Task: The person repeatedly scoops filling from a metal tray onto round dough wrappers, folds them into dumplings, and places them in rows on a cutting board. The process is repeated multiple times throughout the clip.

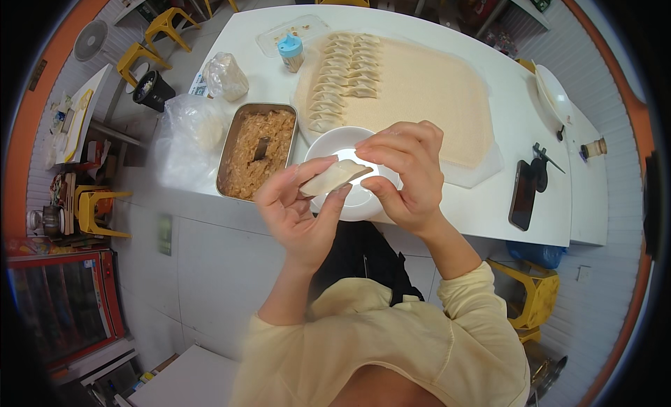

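My left hand [304,213] pinches a folded dumpling [336,177] between fingers and thumb, above a white bowl [343,138]. My right hand [406,176] is just right of the dumpling, thumb and fingers apart, holding nothing. Left of the bowl stands a metal tray [294,145] of minced filling [267,126], with a flat utensil [260,148] stuck in it. Behind the bowl, two rows of shaped dumplings [335,71] lie on the left part of a beige mat [430,92].
A blue-lidded shaker [291,53], a clear plastic lid [267,42] and a plastic-wrapped lump [225,76] stand at the back left. A plastic bag [183,139] lies left of the tray. A phone [522,195] and a large white bowl [553,95] are on the right.
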Tool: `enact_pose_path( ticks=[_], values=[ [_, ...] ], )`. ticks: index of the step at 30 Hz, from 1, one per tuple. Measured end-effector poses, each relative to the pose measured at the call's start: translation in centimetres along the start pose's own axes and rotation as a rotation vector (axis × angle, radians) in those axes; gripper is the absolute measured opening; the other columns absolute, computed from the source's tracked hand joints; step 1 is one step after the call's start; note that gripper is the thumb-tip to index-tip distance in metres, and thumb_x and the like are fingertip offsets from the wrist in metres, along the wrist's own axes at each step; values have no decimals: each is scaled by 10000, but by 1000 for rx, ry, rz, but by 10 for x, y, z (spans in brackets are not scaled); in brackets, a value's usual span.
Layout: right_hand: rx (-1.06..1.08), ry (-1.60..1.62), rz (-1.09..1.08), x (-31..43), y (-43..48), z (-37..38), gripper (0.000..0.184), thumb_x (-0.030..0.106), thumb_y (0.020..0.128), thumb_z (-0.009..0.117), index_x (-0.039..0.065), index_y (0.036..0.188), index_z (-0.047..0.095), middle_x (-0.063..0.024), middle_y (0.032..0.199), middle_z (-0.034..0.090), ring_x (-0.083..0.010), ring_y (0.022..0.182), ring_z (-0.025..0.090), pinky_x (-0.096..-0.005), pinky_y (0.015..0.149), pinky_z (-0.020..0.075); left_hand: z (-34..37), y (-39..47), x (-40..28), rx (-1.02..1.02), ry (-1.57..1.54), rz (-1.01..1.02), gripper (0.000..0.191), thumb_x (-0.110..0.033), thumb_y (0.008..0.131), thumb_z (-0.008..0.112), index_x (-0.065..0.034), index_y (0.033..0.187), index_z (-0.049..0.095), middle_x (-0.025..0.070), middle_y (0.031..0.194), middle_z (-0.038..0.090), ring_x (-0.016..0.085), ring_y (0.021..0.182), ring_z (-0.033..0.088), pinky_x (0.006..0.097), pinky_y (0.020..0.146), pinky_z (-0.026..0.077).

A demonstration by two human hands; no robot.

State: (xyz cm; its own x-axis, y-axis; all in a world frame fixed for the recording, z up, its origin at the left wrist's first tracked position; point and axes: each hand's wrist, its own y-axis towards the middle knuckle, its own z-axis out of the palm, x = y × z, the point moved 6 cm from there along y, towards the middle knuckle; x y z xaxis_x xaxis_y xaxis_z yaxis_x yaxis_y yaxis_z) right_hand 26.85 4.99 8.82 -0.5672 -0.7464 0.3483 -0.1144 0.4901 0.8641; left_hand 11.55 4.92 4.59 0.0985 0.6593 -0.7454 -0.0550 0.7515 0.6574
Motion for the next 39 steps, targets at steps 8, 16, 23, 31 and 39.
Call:
enact_pose_path(
  ticks=[8,16,23,31,39],
  values=[
    [-12,20,-25,-1,-3,-1,170,135,731,764,109,876,680,1,877,659,-204,855,562,-372,797,310,0,-3,1,-15,-41,-3,685,149,767,716,-66,1274,308,248,1139,611,276,1052,653,333,859,571],
    [-46,4,-60,5,-1,-4,204,192,720,768,123,899,700,21,897,669,-192,861,566,-369,782,308,0,-5,0,-39,-54,28,696,137,751,740,-68,1262,314,249,1121,617,286,1048,661,342,866,571],
    [-60,7,-131,9,-4,-6,201,218,740,763,138,915,703,29,932,680,-191,873,562,-362,773,318,2,-5,-3,9,-46,78,706,133,744,747,-75,1266,320,253,1117,619,292,1042,664,343,854,573],
    [-75,91,-90,9,-1,-4,199,219,736,760,142,910,701,19,993,673,-193,883,567,-350,769,331,3,-5,-2,20,-70,93,709,140,744,742,-76,1273,324,253,1125,621,295,1043,665,347,848,572],
    [-68,67,-132,11,0,-5,211,207,720,761,140,911,701,25,990,670,-187,876,562,-346,758,335,5,-4,-7,37,-24,137,689,143,736,743,-59,1260,343,254,1111,630,303,1033,672,347,854,570]
  ],
)
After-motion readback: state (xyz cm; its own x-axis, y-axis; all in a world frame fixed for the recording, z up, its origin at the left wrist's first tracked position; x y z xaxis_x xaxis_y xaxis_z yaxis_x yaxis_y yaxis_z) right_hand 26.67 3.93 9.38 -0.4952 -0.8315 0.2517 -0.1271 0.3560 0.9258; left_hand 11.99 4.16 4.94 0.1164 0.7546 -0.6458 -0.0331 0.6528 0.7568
